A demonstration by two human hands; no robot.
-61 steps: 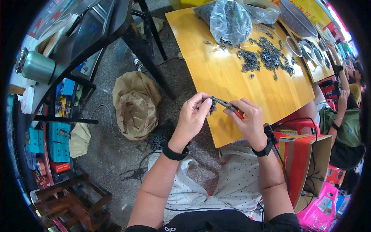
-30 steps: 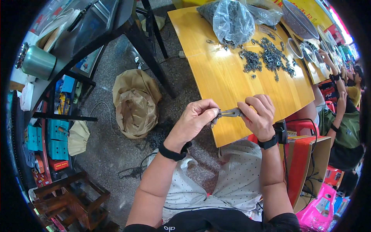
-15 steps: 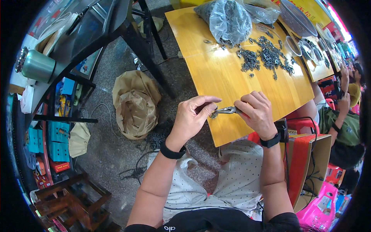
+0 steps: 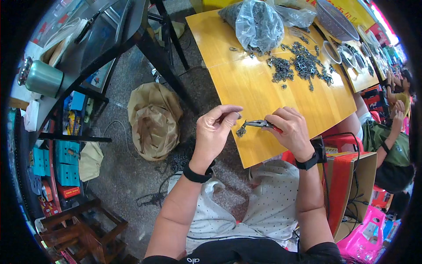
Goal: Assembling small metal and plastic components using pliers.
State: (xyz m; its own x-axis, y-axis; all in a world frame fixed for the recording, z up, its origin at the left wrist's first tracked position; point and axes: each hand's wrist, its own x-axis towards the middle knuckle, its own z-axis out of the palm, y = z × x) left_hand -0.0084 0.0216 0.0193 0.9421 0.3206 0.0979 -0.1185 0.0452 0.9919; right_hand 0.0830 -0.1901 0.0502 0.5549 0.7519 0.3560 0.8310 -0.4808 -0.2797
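Note:
My right hand (image 4: 288,132) is closed round the red handles of a pair of long-nosed pliers (image 4: 259,123), whose jaws point left. From the tip of the jaws hangs a small bunch of dark metal chain or link pieces (image 4: 241,131), over the edge area of the wooden table. Just left of the jaws is my left hand (image 4: 214,132), thumb and forefinger stretched toward them with a gap between; I see nothing in it. Farther back on the table lie piles of dark metal links and clasps (image 4: 305,61), beside a clear plastic bag (image 4: 259,26) filled with more.
Plastic bowls (image 4: 332,53) and a large grey basin (image 4: 336,20) stand at the table's far right. A brown sack (image 4: 154,127) sits on the floor left of the table (image 4: 228,83). A cardboard box (image 4: 351,189) is by my right arm. Other people (image 4: 391,145) sit at right.
My left hand has drawn back slightly from the jaws and its fingers have parted. The metal bunch, before at my left fingertips, now hangs from the pliers.

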